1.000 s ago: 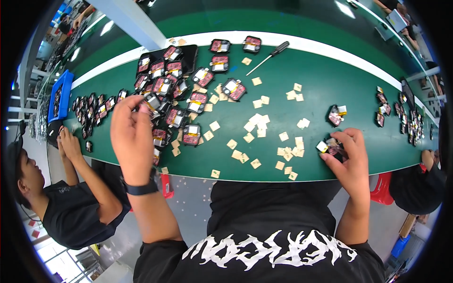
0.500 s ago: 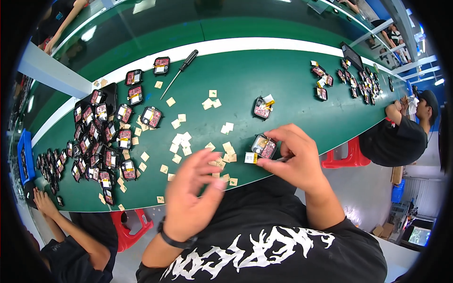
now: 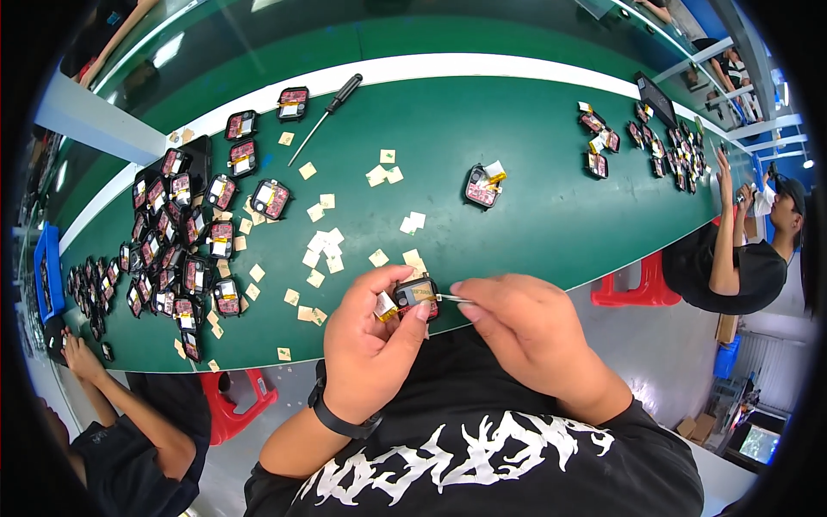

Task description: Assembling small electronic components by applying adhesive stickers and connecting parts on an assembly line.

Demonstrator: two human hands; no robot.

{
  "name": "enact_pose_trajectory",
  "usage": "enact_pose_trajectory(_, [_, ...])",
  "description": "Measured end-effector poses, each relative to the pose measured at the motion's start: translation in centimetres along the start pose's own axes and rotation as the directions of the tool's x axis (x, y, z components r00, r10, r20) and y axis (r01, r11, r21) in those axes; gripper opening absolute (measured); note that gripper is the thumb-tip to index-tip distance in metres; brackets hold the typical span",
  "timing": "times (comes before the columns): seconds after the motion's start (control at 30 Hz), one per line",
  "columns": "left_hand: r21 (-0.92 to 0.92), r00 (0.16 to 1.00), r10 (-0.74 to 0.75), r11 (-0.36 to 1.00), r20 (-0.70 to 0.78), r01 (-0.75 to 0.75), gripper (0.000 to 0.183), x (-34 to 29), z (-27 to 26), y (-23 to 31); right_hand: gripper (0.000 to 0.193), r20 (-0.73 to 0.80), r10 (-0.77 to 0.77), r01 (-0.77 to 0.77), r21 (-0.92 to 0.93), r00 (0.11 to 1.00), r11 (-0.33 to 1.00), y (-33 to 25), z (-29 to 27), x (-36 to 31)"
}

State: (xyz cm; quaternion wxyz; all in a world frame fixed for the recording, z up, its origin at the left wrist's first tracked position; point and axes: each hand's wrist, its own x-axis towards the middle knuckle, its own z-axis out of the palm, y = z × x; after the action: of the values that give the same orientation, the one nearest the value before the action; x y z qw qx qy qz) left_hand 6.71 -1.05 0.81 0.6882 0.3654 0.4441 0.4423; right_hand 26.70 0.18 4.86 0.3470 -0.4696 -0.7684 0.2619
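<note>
Head: left fingers (image 3: 401, 338) clasp device (image 3: 417, 295), right fingers (image 3: 484, 295) pinch tool (image 3: 452, 298).

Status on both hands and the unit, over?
Left hand gripping black-cased unit. Right hand holding slim tool at its right edge. Loose tan squares just beyond.

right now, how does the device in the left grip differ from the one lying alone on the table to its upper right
The held device is in the left grip; the lone device lies untouched on the green table. The held device's white-and-yellow piece juts left, whereas the lone device's sits at upper right. Both have black casings and reddish insides.
</note>
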Motion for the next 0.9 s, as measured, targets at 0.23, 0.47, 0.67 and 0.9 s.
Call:
enact_pose_trajectory(0.23, [0.483,0.952,0.3,0.827,0.055,-0.289,0.042,0.6,-0.6,-1.5,0.013,0.12,0.084,-0.045,-0.3,0.989,0.953,-0.1,0.2,-0.2])
enact_pose_trajectory(0.47, [0.425,0.938,0.344,0.843,0.043,-0.329,0.053,0.6,-0.7,-2.0,0.011,0.166,0.082,-0.029,-0.298,0.983,0.954,0.4,0.7,-0.1])
enact_pose_trajectory(0.67, [-0.051,0.997,-0.081,0.995,0.018,0.082,0.059,0.7,-0.1,1.1,0.014,0.094,0.19,-0.202,0.141,0.977,0.969,1.7,0.7,-0.5])
enact_pose_trajectory(0.9, [0.616,0.975,0.184,0.756,0.122,-0.22,0.063,0.4,-0.1,0.8,0.037,0.198,0.214,-0.266,0.292,0.956,0.919,0.8,0.1,1.2])
